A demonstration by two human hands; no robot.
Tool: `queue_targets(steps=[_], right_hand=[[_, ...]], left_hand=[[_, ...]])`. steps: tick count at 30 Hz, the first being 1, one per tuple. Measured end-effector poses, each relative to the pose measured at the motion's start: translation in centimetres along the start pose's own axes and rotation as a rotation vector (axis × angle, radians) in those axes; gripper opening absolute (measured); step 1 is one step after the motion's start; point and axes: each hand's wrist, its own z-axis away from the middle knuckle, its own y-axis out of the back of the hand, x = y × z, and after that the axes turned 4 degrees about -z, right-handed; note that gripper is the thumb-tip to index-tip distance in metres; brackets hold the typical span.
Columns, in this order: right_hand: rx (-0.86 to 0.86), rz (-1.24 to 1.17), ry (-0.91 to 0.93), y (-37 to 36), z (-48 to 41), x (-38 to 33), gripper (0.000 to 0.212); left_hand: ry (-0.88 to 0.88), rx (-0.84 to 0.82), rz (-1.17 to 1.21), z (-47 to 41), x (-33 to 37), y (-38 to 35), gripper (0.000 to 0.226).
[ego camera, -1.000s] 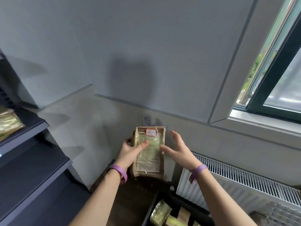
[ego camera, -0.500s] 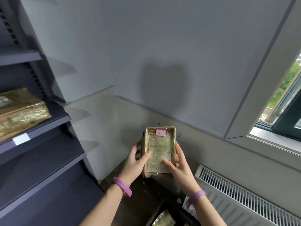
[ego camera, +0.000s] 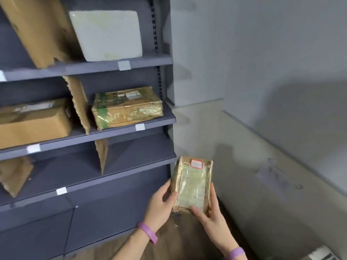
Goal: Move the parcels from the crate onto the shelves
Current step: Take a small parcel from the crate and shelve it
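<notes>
Head view: the left hand (ego camera: 159, 205) grips the left edge of a small tape-wrapped parcel (ego camera: 193, 184). The right hand (ego camera: 212, 216) curls round its lower right corner, thumb on the face. The parcel is held just right of the grey shelves (ego camera: 131, 166). A green-taped parcel (ego camera: 125, 107) lies on the shelf above.

grey wall (ego camera: 281, 53) | beige band (ego camera: 262, 184) along the wall's foot | wooden floor (ego camera: 178, 241) below the wall | radiator (ego camera: 323, 255) low against the wall | cardboard dividers (ego camera: 77, 102) left of the wall
</notes>
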Motion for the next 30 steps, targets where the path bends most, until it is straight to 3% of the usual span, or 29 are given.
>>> queue_targets(steps=[3, 12, 18, 30], right_hand=[[-0.082, 0.018, -0.034, -5.2, -1.4, -0.2, 0.068], [-0.384, 0.121, -0.092, -28.3, -0.8, 1.7, 0.069], [-0.542, 0.115, -0.115, -42.5, 2.1, 3.5, 0.052], [-0.829, 0.275, -0.132, -64.7, 5.1, 5.4, 0.058]], left_hand=[[0.088, 0.102, 0.067, 1.9, -2.2, 4.8, 0.044], [0.218, 0.404, -0.036, 12.5, -12.3, 23.8, 0.056], [0.324, 0.643, 0.002, 20.5, -18.9, 35.3, 0.047], [0.447, 0.916, -0.027, 31.7, -25.9, 50.1, 0.036]])
